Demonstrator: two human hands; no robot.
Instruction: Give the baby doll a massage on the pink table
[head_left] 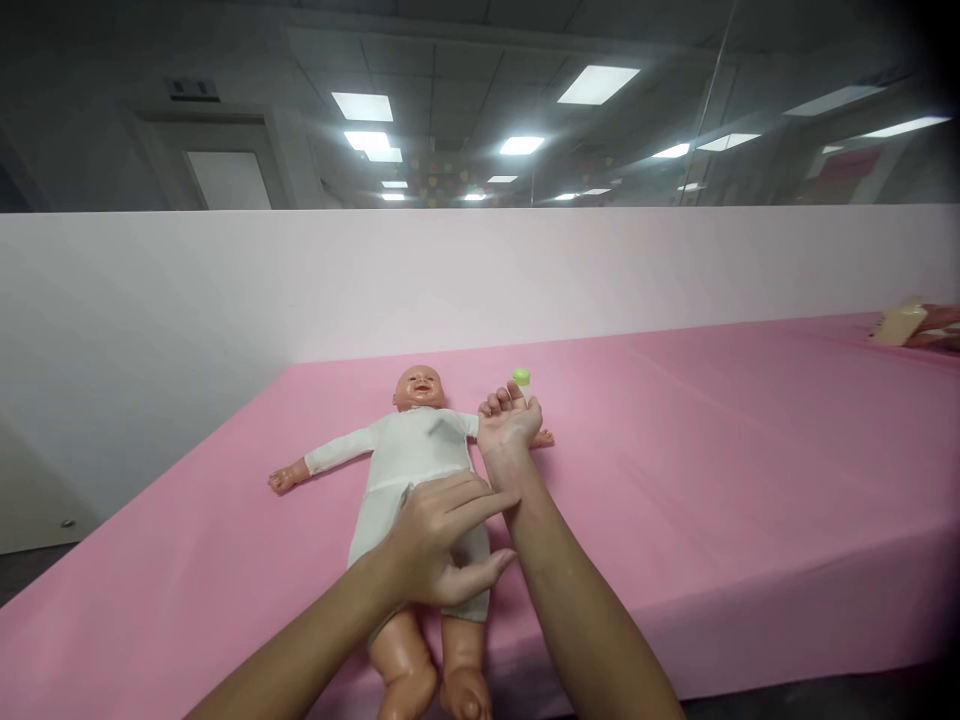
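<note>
The doll point(412, 455) lies face up on the pink bed point(712, 440), head far, feet near. The right hand point(508, 420) grips a green-capped bottle point(521, 379) just right of its shoulder; the open left hand point(442, 545) touches that wrist

Colours logged: pink, white and one green spot.

I see the surface point(712, 450) covered in plain, unpatterned pink. The doll point(420, 470) wears a plain white suit, with peach-tan plastic head, hands and legs. The small bottle point(521, 379) shows a lime-green cap. The partition wall point(225, 290) behind reads pale white-pink, and the ceiling is grey.
</note>
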